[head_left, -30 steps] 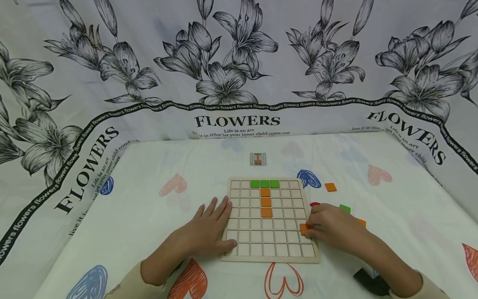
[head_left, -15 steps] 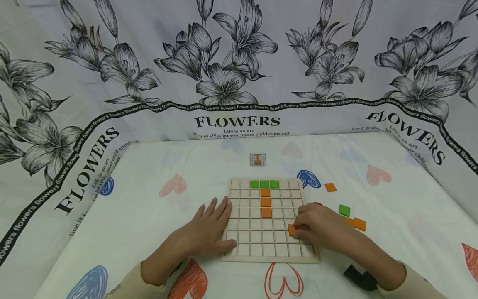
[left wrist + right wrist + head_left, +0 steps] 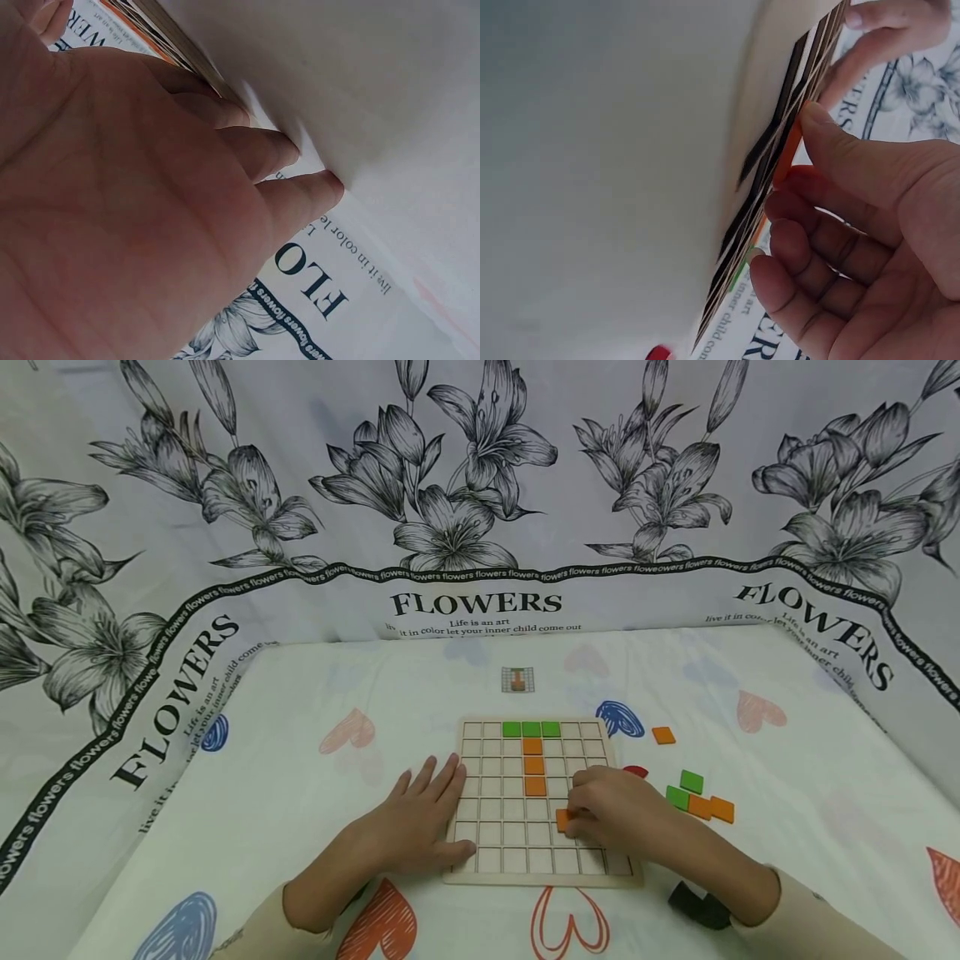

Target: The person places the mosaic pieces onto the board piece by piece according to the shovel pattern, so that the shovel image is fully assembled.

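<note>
Orange tile (image 3: 562,821): in the head view the right hand (image 3: 618,810) pinches it over the gridded board (image 3: 491,861), right of and nearer the wearer than the laid column. Three green tiles (image 3: 531,729) fill top-row cells, three orange tiles (image 3: 534,766) beneath; the held one is not yet set, and loose pieces (image 3: 692,782) lie to the right, so the work seems partway done. The left hand (image 3: 416,827) rests spread on the board's left edge, gripping nothing. The left wrist view shows its fingers extended. The right wrist view shows thumb and forefinger nipping the tile; contact with the board is unclear.
</note>
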Motion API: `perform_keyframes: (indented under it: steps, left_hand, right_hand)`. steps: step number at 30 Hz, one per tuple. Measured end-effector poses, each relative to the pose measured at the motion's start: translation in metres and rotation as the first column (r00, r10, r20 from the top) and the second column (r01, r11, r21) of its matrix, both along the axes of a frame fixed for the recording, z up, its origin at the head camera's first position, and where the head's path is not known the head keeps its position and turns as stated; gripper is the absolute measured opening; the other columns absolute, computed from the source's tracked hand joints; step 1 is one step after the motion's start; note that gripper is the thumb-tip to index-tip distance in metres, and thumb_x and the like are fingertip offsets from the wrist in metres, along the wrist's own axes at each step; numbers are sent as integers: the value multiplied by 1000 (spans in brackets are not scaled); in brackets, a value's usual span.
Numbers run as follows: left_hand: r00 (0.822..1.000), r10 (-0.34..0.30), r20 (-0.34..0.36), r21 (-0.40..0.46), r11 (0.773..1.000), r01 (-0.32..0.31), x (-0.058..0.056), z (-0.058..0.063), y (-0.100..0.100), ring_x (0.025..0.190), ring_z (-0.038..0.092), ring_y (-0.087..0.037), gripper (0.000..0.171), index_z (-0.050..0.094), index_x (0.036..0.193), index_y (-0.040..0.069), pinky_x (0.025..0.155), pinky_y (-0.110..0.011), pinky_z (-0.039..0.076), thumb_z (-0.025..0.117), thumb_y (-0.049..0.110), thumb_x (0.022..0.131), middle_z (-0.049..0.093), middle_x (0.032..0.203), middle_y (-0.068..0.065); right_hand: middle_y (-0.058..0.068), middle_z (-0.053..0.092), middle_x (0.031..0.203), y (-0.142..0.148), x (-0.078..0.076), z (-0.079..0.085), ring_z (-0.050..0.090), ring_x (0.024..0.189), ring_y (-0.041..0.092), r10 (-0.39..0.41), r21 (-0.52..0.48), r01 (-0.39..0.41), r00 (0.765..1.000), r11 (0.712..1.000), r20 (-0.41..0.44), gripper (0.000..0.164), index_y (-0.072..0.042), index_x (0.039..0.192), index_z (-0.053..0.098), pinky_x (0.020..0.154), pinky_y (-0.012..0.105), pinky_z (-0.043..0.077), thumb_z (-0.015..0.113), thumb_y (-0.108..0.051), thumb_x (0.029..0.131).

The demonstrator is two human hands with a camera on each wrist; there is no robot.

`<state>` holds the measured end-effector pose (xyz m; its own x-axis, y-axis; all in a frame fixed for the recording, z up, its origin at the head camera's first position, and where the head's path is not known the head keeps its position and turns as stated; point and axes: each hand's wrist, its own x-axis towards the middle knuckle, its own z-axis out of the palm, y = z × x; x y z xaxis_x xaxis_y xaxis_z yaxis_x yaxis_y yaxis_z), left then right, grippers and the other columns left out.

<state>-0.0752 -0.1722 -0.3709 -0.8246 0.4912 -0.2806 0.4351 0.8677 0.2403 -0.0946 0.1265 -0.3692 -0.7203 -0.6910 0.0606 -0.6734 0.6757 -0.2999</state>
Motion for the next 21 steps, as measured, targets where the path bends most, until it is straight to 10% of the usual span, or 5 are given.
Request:
perform_keyframes:
  steps: [21]
  left_hand:
    - [1000,5,7,5,1000,-5,-1,-2,0,151,6,-38,97,21,160,3,115,-63,14,59,61,92,11,167,-12]
  right_hand:
    - [-12,47,66,-44,0,4,44,65,10,26,102,-23,999,995,-31,18,-15,74,73,58,23,41,87,-25,79]
